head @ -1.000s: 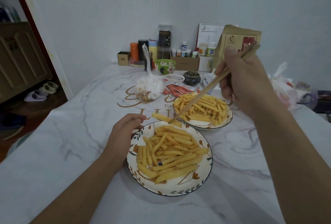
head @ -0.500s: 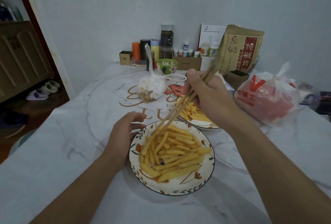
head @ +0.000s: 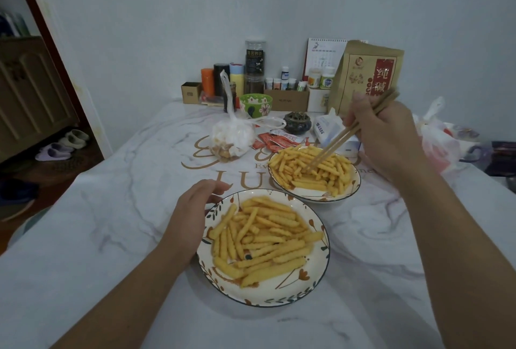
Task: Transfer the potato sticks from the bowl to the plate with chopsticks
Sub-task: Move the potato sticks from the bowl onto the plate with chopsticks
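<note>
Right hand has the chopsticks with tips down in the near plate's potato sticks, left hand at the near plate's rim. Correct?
Not quite. In the head view the chopsticks held by the right hand have their tips in the far bowl of potato sticks, not the near plate. The left hand is at the plate's rim, as stated.

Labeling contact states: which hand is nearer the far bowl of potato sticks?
Right. The right hand hangs just above and behind the bowl, its chopsticks dipping into the sticks. The left hand rests by the near plate, apart from the bowl.

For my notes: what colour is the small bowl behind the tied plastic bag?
Green with a flower pattern, head view.
</note>
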Demonstrator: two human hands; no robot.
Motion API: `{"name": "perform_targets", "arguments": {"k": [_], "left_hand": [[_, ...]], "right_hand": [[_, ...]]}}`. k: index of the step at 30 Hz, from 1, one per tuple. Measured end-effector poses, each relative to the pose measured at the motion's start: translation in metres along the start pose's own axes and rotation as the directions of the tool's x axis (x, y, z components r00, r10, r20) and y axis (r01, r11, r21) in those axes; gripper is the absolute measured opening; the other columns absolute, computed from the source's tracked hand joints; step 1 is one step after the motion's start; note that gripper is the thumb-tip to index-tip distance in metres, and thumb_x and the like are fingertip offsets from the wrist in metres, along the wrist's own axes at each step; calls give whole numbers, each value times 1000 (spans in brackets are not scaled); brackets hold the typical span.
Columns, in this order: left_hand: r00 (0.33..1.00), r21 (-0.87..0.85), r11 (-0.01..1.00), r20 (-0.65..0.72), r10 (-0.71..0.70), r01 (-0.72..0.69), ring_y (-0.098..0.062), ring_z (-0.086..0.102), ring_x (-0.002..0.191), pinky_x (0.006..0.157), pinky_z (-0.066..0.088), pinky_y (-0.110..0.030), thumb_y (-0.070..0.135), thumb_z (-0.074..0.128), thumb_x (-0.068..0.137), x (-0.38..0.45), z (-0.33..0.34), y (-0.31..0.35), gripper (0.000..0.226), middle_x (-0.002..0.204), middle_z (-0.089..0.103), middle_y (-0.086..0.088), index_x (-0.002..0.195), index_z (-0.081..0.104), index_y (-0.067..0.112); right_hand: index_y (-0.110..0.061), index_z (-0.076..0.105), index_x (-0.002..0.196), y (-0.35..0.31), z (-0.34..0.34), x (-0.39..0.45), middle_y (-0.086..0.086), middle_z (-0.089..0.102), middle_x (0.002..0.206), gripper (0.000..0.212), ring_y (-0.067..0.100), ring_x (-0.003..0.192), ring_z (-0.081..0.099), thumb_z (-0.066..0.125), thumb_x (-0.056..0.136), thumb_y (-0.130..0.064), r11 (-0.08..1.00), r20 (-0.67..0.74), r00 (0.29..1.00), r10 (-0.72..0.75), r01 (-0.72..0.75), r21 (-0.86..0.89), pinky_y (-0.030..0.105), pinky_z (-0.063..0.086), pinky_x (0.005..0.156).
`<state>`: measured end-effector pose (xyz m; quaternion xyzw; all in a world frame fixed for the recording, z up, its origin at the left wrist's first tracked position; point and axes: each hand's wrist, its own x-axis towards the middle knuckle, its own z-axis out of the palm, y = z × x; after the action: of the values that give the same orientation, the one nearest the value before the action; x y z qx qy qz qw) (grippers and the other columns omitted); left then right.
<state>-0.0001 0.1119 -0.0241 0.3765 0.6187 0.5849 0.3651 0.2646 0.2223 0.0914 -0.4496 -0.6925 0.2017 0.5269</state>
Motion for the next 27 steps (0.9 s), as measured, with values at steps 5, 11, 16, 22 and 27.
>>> {"name": "perform_targets", "arguments": {"k": [5, 11, 16, 22, 27], "left_hand": [[1000, -26, 1000, -6, -15, 15, -23, 72, 100, 82, 58, -39, 30, 53, 101, -1, -1, 0, 29, 108, 74, -5, 91, 79, 23], [1000, -9, 1000, -3, -16, 16, -17, 73, 96, 78, 56, -35, 30, 52, 102, -1, -1, -1, 29, 107, 74, -4, 92, 78, 23], [1000, 5, 1000, 0, -10, 10, -9, 73, 87, 76, 55, -33, 29, 50, 103, 0, -1, -1, 29, 107, 74, -3, 95, 78, 23], [1000, 11, 1000, 4, -9, 9, -10, 73, 87, 73, 54, -31, 28, 49, 104, -1, -2, -1, 30, 107, 74, -4, 95, 78, 23], [1000, 11, 1000, 6, -10, 10, -21, 73, 97, 75, 55, -34, 30, 50, 104, -2, -1, 0, 29, 107, 74, -5, 94, 78, 24]], "right_hand": [[-15, 67, 71, 10, 1, 0, -3, 56, 61, 46, 13, 56, 50, 48, 106, -38, 992, 32, 998, 55, -51, -117, 28, 35, 56], [-11, 69, 72, 10, -3, 1, 8, 62, 69, 48, 21, 60, 53, 49, 105, -39, 988, 13, 995, 102, -100, -114, 32, 44, 57], [-12, 69, 70, 12, -7, 5, 3, 64, 71, 49, 19, 62, 53, 49, 105, -40, 990, -28, 991, 128, -129, -63, 34, 44, 62], [-13, 70, 69, 16, -10, 6, -9, 55, 51, 48, 11, 48, 48, 50, 105, -37, 991, 34, 991, 133, -132, -35, 30, 38, 55], [-13, 69, 67, 12, -10, 5, -4, 56, 53, 46, 16, 49, 47, 51, 104, -34, 996, 13, 996, 88, -88, -9, 31, 39, 54]]}}
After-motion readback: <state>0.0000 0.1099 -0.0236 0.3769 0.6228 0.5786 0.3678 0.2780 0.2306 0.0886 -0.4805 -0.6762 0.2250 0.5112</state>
